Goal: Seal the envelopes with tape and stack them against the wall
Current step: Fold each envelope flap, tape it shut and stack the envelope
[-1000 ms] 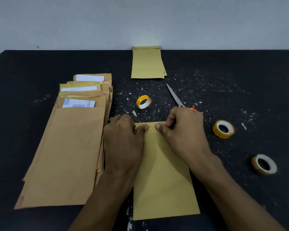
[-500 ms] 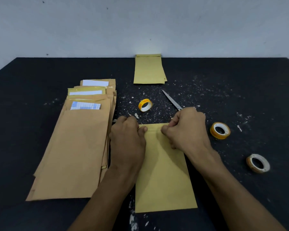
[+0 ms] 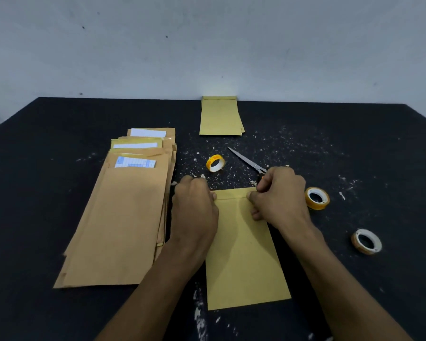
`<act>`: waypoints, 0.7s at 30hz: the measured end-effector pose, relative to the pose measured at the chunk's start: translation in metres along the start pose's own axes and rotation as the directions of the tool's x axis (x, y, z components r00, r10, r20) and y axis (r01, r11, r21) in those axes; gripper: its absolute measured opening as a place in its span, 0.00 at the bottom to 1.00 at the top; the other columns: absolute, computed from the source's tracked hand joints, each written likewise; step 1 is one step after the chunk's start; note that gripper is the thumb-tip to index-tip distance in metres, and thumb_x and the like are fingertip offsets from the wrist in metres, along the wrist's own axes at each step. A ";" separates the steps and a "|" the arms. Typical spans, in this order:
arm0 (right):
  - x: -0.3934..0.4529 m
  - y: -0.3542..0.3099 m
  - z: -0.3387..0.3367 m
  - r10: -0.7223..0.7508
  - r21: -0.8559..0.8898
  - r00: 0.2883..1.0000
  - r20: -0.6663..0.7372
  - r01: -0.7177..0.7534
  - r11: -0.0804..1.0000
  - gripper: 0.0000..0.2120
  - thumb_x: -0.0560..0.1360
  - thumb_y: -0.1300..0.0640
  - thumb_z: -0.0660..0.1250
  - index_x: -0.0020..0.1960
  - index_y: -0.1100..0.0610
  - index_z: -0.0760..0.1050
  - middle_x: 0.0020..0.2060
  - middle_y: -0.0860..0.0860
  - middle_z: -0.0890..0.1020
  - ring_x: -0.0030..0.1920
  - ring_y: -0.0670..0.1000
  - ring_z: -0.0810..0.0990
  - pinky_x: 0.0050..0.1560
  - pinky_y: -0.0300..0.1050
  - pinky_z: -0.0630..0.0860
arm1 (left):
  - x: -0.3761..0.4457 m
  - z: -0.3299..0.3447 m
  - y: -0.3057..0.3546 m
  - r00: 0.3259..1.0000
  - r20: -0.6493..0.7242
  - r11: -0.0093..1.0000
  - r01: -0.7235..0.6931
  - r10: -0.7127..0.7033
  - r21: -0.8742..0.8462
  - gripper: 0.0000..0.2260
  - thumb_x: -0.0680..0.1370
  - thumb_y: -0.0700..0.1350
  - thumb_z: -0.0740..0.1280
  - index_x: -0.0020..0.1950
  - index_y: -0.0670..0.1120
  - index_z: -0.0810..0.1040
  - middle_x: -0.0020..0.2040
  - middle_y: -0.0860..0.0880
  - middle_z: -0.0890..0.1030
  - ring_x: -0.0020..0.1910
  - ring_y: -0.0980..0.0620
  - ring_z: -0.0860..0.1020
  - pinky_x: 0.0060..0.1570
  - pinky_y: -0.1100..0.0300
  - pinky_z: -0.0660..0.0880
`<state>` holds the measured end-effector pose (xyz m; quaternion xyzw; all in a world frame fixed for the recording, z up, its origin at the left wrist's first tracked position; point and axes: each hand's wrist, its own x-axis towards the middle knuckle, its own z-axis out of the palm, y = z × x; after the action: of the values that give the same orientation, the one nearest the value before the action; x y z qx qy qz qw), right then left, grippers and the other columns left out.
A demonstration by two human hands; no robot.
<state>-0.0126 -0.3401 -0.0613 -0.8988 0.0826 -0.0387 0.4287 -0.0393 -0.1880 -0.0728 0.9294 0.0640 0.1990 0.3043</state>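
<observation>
A yellow envelope (image 3: pixel 244 254) lies flat on the black table in front of me, its top flap folded down. My left hand (image 3: pixel 194 207) rests on its top left corner with curled fingers pressing the flap. My right hand (image 3: pixel 278 195) presses the flap's right end, thumb and fingers curled and pinched at the fold. A small stack of yellow envelopes (image 3: pixel 220 116) lies flat with its far end against the wall. At the left lies a pile of brown envelopes (image 3: pixel 123 217) with white papers showing at their open tops.
Three tape rolls lie on the table: one (image 3: pixel 216 163) beyond the envelope, one (image 3: pixel 317 198) right of my right hand, one (image 3: pixel 366 241) further right. Scissors (image 3: pixel 246 160) lie beyond my right hand. White paper crumbs dot the black table (image 3: pixel 354 156).
My hands have slid apart along the flap, the left toward the left corner, the right toward the right end. The camera view has tilted up, showing more wall.
</observation>
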 end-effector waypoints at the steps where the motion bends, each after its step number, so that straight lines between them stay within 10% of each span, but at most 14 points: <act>1: -0.001 -0.001 0.001 -0.015 -0.012 1.000 -0.007 0.015 1.000 0.09 0.72 0.70 0.69 0.40 0.59 0.73 0.34 0.61 0.82 0.25 0.55 0.83 0.29 0.50 0.83 | 0.001 -0.003 0.001 1.000 0.017 1.000 -0.007 0.006 0.004 0.05 0.78 0.39 0.68 0.44 0.39 0.80 0.46 0.44 0.78 0.44 0.47 0.77 0.42 0.60 0.69; 6: -0.001 -0.001 0.005 -0.062 -0.108 0.998 -0.026 0.059 0.992 0.11 0.71 0.68 0.69 0.37 0.54 0.73 0.39 0.58 0.81 0.37 0.59 0.83 0.37 0.55 0.83 | 0.008 -0.034 -0.001 0.988 0.136 0.974 0.099 -0.072 -0.204 0.07 0.76 0.35 0.68 0.40 0.44 0.82 0.36 0.49 0.82 0.35 0.49 0.82 0.39 0.52 0.82; 11: -0.007 -0.008 0.003 -0.135 -0.222 0.991 -0.023 0.127 0.967 0.10 0.73 0.61 0.72 0.40 0.50 0.74 0.42 0.52 0.80 0.41 0.52 0.80 0.43 0.54 0.82 | 0.020 -0.090 -0.023 0.992 -0.086 0.988 0.085 -0.096 -0.127 0.02 0.76 0.40 0.72 0.46 0.44 0.85 0.38 0.55 0.81 0.37 0.58 0.79 0.41 0.72 0.75; 17: -0.033 -0.042 0.010 -0.350 -0.097 0.936 -0.022 0.347 0.933 0.07 0.74 0.53 0.74 0.42 0.49 0.76 0.37 0.43 0.79 0.38 0.44 0.78 0.41 0.46 0.79 | 0.031 -0.106 -0.083 0.909 0.024 0.882 0.398 -0.417 0.255 0.30 0.68 0.63 0.75 0.53 0.38 0.78 0.54 0.38 0.79 0.53 0.39 0.77 0.43 0.49 0.73; 21: -0.039 -0.052 0.022 -0.406 -0.020 0.914 0.009 0.406 0.914 0.08 0.73 0.55 0.75 0.40 0.49 0.76 0.37 0.43 0.80 0.39 0.43 0.79 0.41 0.46 0.80 | 0.028 -0.108 -0.091 0.908 0.011 0.903 0.415 -0.419 0.110 0.26 0.64 0.56 0.81 0.52 0.44 0.75 0.55 0.43 0.77 0.52 0.44 0.76 0.45 0.49 0.75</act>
<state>-0.0420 -0.2842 -0.0350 -0.9011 -0.1063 -0.1238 0.4017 -0.0573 -0.0498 -0.0379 0.9122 0.2661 0.1096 0.2916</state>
